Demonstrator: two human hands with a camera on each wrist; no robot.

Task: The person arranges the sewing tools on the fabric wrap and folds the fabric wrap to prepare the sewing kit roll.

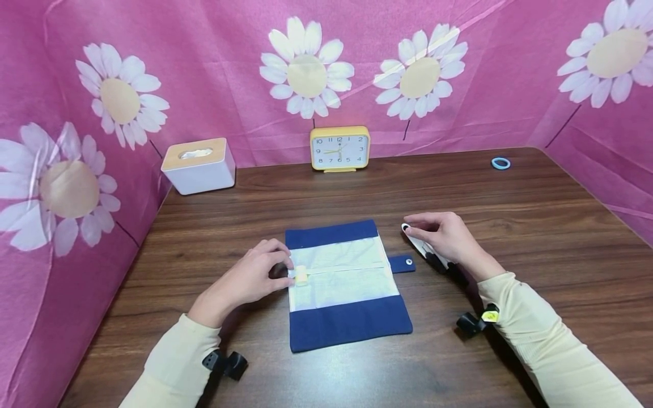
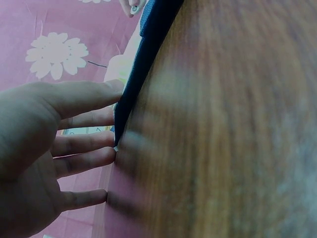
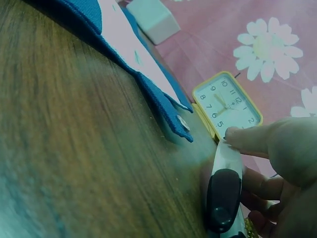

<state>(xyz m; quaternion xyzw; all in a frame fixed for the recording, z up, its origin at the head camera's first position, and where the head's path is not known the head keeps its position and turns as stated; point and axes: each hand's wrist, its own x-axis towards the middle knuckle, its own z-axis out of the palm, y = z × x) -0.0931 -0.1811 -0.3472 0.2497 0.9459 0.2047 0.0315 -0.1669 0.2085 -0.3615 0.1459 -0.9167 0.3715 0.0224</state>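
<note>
A navy fabric case (image 1: pixel 352 326) lies unfolded on the table. Its pale middle panel (image 1: pixel 352 294) has a line like a zipper across it, and a small pale-yellow piece (image 1: pixel 301 276) sits at the left end. My left hand (image 1: pixel 255 272) is at the case's left edge, its fingertips touching the edge beside the yellow piece, its fingers (image 2: pixel 81 162) fairly straight. To the right of the snap strap (image 1: pixel 403 263), my right hand (image 1: pixel 449 241) pinches a slim white-and-black object (image 3: pixel 225 198), thumb near its white end. Its kind cannot be told; the hand hides part of it.
A yellow alarm clock (image 1: pixel 339 148) stands at the back of the brown wooden table (image 1: pixel 255 198). To its left is a white tissue box (image 1: pixel 201 173) with a wooden lid, and a blue ring (image 1: pixel 500 163) lies far right. Pink flowered cloth (image 1: pixel 214 68) hangs behind.
</note>
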